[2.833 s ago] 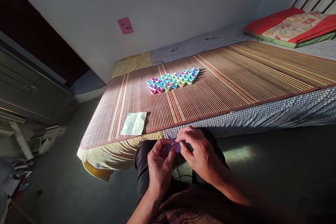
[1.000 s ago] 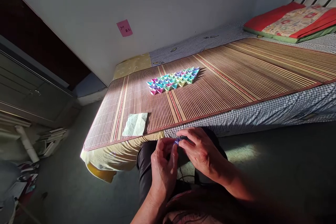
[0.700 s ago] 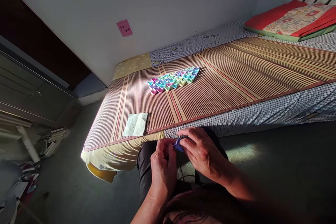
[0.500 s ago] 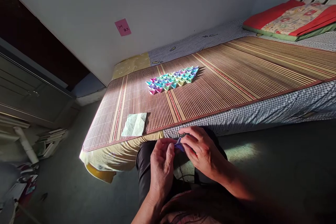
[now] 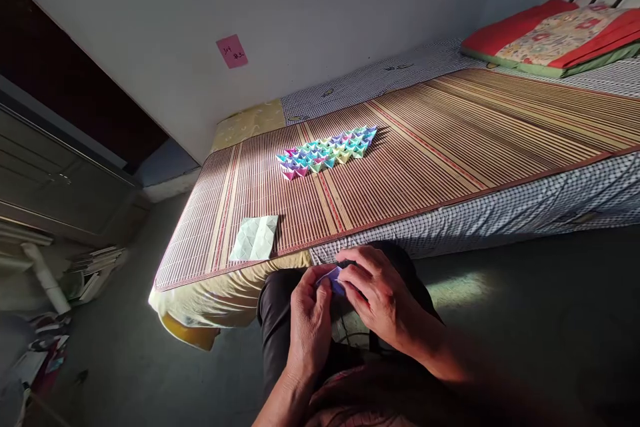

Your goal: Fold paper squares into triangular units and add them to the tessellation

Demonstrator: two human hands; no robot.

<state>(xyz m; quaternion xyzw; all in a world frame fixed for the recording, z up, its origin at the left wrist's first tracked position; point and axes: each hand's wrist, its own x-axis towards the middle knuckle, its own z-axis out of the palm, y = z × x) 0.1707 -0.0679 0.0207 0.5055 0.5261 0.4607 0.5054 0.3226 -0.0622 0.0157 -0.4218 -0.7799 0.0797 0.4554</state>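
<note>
Above my lap, a small purple piece of folded paper (image 5: 333, 280) is held between both hands. My left hand (image 5: 311, 307) pinches its left side between thumb and fingers. My right hand (image 5: 373, 287) grips the right side with bent fingertips, which partly hide the paper. Beyond my hands, several small folded paper pieces (image 5: 327, 152) in pink, blue, green, yellow and purple stand in close rows on a striped bamboo mat (image 5: 420, 160). Nearer, by the mat's front edge, lies a pale green sheet of paper (image 5: 255, 238) with crease lines.
The mat covers a bed with a checked sheet (image 5: 525, 197) hanging over its side. A folded red and floral quilt (image 5: 550, 37) lies at the far right. A pink note (image 5: 232, 51) is stuck on the wall. Stacked books (image 5: 95, 267) and a cabinet (image 5: 55, 173) stand at left.
The purple paper has turned and shifted slightly left, so more of its flat face shows. My fingers have moved a little around it. The pieces on the mat stay put.
</note>
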